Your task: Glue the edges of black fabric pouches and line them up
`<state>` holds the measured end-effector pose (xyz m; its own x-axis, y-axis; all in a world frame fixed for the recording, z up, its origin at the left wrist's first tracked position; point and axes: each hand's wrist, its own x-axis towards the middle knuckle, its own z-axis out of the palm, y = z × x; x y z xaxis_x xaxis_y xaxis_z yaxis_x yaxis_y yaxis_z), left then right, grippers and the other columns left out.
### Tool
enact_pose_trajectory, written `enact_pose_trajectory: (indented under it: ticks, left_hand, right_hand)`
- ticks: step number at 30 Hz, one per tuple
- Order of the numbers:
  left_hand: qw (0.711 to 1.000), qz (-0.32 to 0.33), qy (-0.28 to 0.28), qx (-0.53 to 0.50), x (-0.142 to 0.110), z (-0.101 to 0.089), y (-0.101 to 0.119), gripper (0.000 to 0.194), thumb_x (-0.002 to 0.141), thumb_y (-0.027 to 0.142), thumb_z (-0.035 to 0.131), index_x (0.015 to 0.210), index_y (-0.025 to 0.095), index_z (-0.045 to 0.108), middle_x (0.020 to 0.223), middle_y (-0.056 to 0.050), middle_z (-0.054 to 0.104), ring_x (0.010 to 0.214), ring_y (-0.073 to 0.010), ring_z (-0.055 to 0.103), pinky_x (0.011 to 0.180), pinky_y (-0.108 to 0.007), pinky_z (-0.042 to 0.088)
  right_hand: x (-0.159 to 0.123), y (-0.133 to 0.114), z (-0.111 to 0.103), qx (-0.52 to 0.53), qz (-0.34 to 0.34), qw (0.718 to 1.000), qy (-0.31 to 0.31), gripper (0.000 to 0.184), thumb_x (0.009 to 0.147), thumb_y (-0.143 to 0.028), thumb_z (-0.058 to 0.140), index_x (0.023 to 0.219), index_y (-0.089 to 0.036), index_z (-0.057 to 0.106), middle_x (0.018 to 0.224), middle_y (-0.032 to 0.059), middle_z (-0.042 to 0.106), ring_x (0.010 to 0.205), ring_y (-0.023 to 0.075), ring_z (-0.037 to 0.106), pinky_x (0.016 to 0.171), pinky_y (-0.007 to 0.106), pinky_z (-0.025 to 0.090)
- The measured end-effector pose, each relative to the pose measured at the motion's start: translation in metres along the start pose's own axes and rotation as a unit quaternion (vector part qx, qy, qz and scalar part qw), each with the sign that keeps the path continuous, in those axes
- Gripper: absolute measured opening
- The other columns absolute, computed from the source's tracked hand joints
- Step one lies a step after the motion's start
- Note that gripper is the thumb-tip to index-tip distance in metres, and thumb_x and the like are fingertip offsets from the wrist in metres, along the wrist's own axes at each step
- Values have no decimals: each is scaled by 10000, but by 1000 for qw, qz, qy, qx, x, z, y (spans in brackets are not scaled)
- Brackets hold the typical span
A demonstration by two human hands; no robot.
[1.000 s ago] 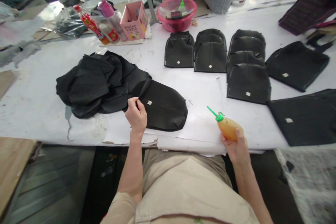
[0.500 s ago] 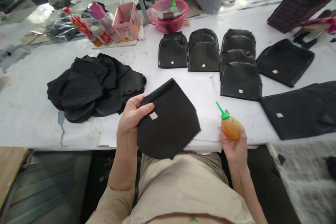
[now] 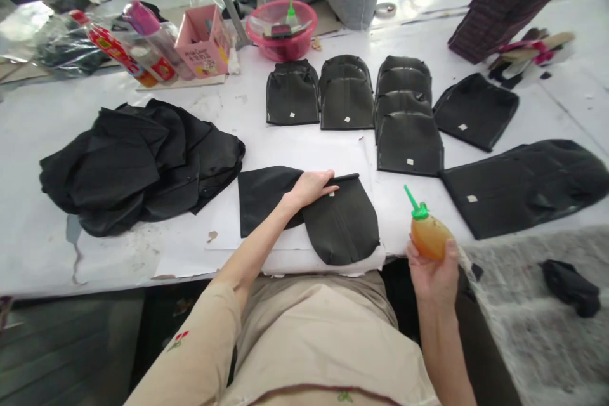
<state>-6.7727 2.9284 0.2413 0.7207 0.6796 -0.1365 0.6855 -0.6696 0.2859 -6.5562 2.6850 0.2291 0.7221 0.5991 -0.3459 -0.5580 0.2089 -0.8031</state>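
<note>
My left hand point(image 3: 310, 189) lies over the top edge of a black fabric piece point(image 3: 343, 223) with a rounded bottom, fingers stretched out and thumb beside its small white label. Under my wrist, a second black fabric piece point(image 3: 264, 193) lies flat, partly covered by the hand and the rounded piece. At the table's front edge, my right hand point(image 3: 434, 269) is wrapped around a squeeze bottle point(image 3: 431, 236) of amber liquid. Its green nozzle point(image 3: 416, 204) points up and left, apart from the fabric.
A heap of black fabric point(image 3: 143, 165) lies on the left. Several labelled black pieces point(image 3: 410, 143) lie in overlapping stacks at centre and right. Behind stand a pink basin point(image 3: 281, 44), a pink box point(image 3: 202, 44) and a red-capped bottle point(image 3: 111, 44). A dark textured roll point(image 3: 499, 6) stands back right.
My left hand has moved right and brought the rounded fabric piece down onto the table. A second black piece now shows left of it. The squeeze bottle stays in my right hand.
</note>
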Motion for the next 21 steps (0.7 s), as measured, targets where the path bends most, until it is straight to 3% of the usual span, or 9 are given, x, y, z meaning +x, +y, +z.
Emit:
enact_pose_trajectory:
  ticks: [5,8,11,17,21]
  left_hand:
    - [1000,-1,11,27,-8,-8,-32,315,1005,484,682,1125,193,660,1015,-84,759,928,-263,728,749,-291,452]
    - [999,0,29,42,-9,-8,-37,337,997,496,692,1122,184,669,1091,-89,751,968,-257,720,771,-295,451]
    - [997,-13,28,66,-9,-8,-24,320,1045,467,618,1149,169,672,1177,-99,734,1007,-263,715,775,-313,453]
    - [996,-51,20,73,6,-4,11,242,1079,379,556,1145,177,673,1159,-93,716,958,-249,707,759,-334,472]
    - [990,-47,93,100,14,4,22,230,1027,317,643,1178,146,670,1236,-152,677,1138,-312,642,898,-386,492]
  right_hand:
    - [-9,13,9,-42,32,999,-13,493,655,-518,923,991,-204,745,938,36,744,758,162,688,511,219,554]
    - [-10,13,18,-87,24,994,-56,474,692,-530,893,979,-195,719,841,30,727,608,139,637,438,215,487]
    - [-6,11,27,-127,0,988,-84,485,727,-539,869,987,-181,671,787,18,699,510,114,573,379,203,395]
    - [8,4,39,-193,-56,977,-67,527,699,-489,898,1001,-198,580,858,-3,690,483,97,572,382,199,387]
    - [13,3,39,-222,-71,969,-79,519,726,-505,877,1008,-199,567,830,-14,670,477,99,567,382,199,385]
